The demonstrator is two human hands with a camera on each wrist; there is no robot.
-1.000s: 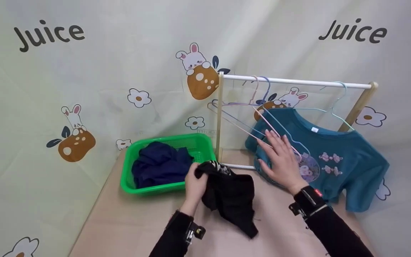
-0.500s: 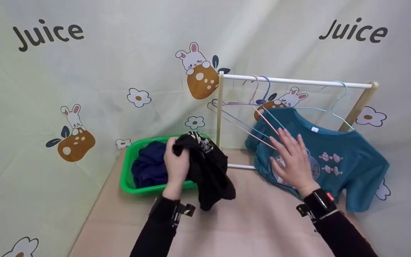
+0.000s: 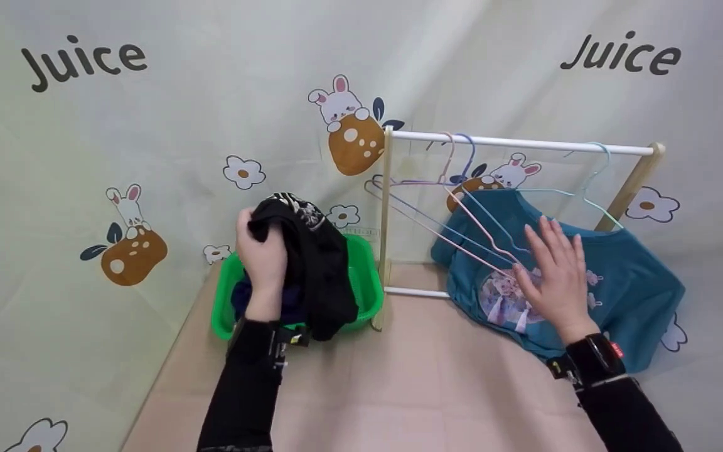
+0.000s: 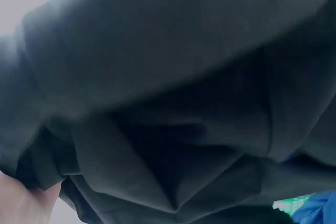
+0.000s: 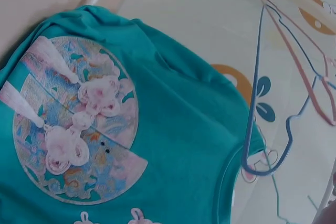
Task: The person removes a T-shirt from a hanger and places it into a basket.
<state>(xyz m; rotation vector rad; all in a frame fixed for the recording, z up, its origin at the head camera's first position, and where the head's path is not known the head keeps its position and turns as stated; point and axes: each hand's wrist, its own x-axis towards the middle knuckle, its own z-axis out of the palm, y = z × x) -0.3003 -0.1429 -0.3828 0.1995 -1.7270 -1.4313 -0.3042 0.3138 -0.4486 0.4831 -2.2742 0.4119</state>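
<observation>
My left hand (image 3: 264, 263) grips a bunched black garment (image 3: 327, 276) with a white print and holds it over the green basket (image 3: 369, 267). In the left wrist view the black cloth (image 4: 173, 51) fills nearly everything, part of the hand showing at the lower left corner. A dark blue garment (image 3: 243, 294) lies in the basket, mostly hidden behind the black one. My right hand (image 3: 557, 282), fingers straight and spread, holds nothing and overlaps the front of a teal shirt (image 3: 637, 289). That shirt hangs from a mint hanger (image 3: 600, 207); its round rabbit print (image 5: 79, 119) faces the right wrist camera.
A small rack (image 3: 524, 143) with a white bar and wooden posts stands at the back right of the table (image 3: 412, 389). A pink hanger (image 3: 471, 216) and a blue hanger (image 3: 493, 216) hang bare near its left post. A patterned curtain (image 3: 211, 113) backs the table.
My left hand has carried the black garment left and up, from beside the basket to over it. My right hand has drifted right, away from the bare hangers, across the teal shirt.
</observation>
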